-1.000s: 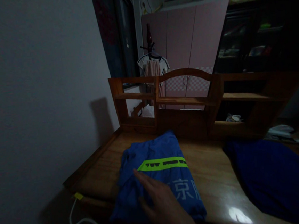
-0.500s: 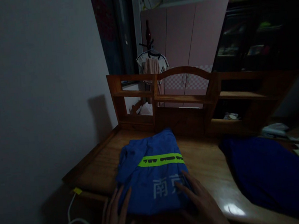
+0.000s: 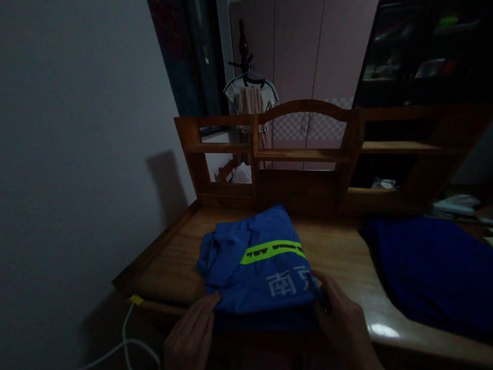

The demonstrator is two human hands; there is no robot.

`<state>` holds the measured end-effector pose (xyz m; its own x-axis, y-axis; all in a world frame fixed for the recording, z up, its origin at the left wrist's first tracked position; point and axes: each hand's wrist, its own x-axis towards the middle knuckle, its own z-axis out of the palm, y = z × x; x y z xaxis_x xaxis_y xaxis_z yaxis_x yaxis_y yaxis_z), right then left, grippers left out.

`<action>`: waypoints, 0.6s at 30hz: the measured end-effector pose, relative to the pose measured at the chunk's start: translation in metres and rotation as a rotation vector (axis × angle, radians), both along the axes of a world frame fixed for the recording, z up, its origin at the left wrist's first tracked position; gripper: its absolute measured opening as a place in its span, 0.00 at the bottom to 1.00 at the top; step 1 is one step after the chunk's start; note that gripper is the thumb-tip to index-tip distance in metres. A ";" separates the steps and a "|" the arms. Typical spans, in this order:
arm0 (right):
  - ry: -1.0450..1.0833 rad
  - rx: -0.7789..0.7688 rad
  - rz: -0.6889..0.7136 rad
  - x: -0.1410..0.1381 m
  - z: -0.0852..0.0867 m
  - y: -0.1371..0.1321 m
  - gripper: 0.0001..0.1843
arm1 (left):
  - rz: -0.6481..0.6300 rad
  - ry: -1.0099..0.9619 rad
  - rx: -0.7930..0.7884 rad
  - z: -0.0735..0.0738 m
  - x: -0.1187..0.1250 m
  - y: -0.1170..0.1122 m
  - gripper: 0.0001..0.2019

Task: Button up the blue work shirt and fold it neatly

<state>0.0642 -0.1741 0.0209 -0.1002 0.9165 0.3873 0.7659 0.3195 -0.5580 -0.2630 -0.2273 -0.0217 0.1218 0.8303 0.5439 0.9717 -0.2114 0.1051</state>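
A blue work jacket (image 3: 253, 265), folded into a compact bundle, lies at the front edge of the wooden desk. Across it run a yellow-green strip (image 3: 272, 250) and pale printed characters. My left hand (image 3: 193, 336) is at its near left corner, fingers together with the cloth's edge at their tips. At the near right corner, my right hand (image 3: 342, 315) grips the edge between thumb and fingers. The near edge looks slightly raised, with darker cloth under it. Both thumbs are partly hidden.
The wooden desk (image 3: 339, 257) has a shelf unit (image 3: 304, 154) along its back. A darker blue cloth (image 3: 445, 283) lies to the right. On the left, a white cable (image 3: 110, 351) hangs near the desk's corner, beside the wall (image 3: 73, 137).
My hands have gone from spread fingers over the jacket to holding its two near corners. The jacket's near edge has shifted away from me and up, and its printed characters have tilted.
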 end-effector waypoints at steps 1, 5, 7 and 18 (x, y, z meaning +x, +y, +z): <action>-0.049 -0.015 -0.007 0.002 -0.006 -0.003 0.28 | 0.002 0.037 0.006 -0.003 0.000 0.000 0.19; -0.075 -0.027 0.011 0.007 -0.035 -0.008 0.30 | -0.101 0.129 0.052 -0.019 0.003 0.001 0.18; 0.025 -0.037 -0.022 0.009 -0.041 -0.006 0.28 | -0.182 0.154 0.095 -0.025 0.009 0.003 0.18; -0.135 -0.084 -0.150 0.022 -0.019 0.007 0.31 | -0.255 0.180 0.189 -0.041 0.007 0.015 0.20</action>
<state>0.0862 -0.1674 0.0018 -0.0064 0.9535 0.3014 0.8710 0.1534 -0.4668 -0.2561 -0.2126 -0.0624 0.4200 0.6474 0.6360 0.8844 -0.4491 -0.1270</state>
